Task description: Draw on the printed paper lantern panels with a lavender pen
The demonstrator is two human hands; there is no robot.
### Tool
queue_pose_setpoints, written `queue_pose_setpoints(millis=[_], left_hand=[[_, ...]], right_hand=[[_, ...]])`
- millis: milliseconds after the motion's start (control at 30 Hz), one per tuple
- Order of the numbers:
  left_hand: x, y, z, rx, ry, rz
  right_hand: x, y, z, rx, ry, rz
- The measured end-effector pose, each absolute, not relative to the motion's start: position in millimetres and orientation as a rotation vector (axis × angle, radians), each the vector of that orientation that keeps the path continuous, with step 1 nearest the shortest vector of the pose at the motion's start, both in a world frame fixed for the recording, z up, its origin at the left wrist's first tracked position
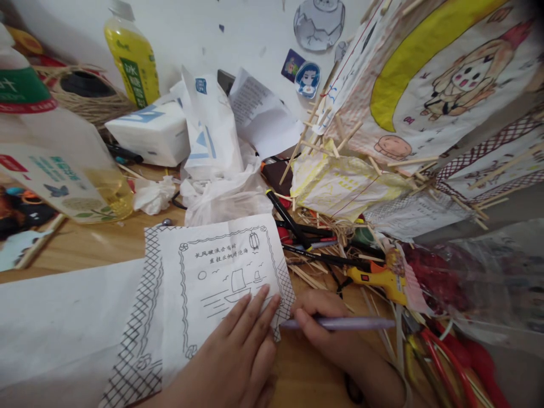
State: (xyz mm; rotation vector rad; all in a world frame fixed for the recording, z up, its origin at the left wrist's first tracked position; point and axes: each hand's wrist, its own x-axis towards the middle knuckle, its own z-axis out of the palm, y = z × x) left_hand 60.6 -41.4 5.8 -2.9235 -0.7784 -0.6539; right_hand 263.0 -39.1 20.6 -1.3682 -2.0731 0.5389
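A sheet of white paper (170, 294) lies on the wooden desk, with Chinese writing, sailing boats, birds and a lantern drawn in black inside a wavy frame. Crosshatched bands run along its left and right sides. My left hand (242, 345) rests on the lower part of the sheet, fingers stretched out, covering some of the drawing. Just right of the sheet, my right hand (327, 326) grips a light purple pen (361, 323). The pen's tip points left at the crosshatched right edge; whether it touches the paper I cannot tell.
Left stand a pump bottle (85, 181) and a yellow drink bottle (131, 56). Tissue packs (148, 130) are behind the sheet. To the right are decorated paper lanterns on stick frames (348, 187), loose pens and sticks, a yellow glue gun (378, 280) and red-handled scissors (446, 362).
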Motion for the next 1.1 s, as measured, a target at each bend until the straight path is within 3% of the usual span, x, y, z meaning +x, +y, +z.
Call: queue_pose_setpoints(millis=[1100], left_hand=[[59.1,-40.0,-1.2,-2.901,-0.769,-0.620]], right_hand=[[264.0,-36.3,15.5,-1.629,-1.941,0.326]])
